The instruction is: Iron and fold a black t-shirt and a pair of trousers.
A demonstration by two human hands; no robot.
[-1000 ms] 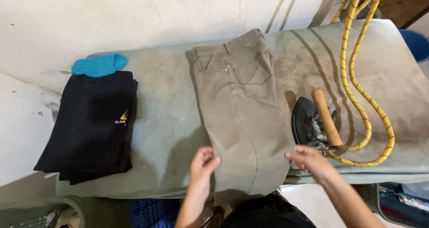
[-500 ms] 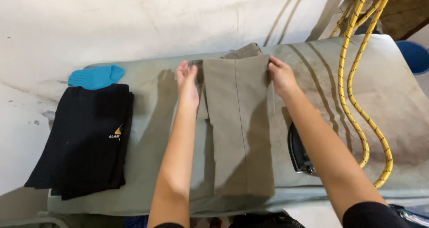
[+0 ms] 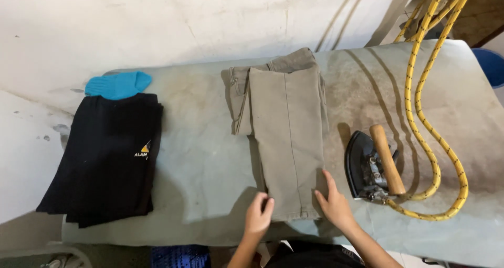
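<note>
Folded khaki trousers [image 3: 286,126] lie lengthwise in the middle of a stained grey-green ironing table [image 3: 199,158]. My left hand [image 3: 259,214] rests on the trousers' near left corner, fingers curled at the edge. My right hand [image 3: 332,202] lies flat on the near right corner with fingers spread. Neither hand lifts the cloth. Just to the right of my right hand sits a black iron [image 3: 370,165] with a wooden handle.
A folded black garment [image 3: 105,160] lies at the table's left end, with a blue sock [image 3: 118,84] at its far edge. A yellow cord [image 3: 425,116] loops from the iron up the right side. A pale wall stands behind the table.
Both hands came back from the far end of the trousers to the near end. The trousers now lie folded over, shorter than a second ago.
</note>
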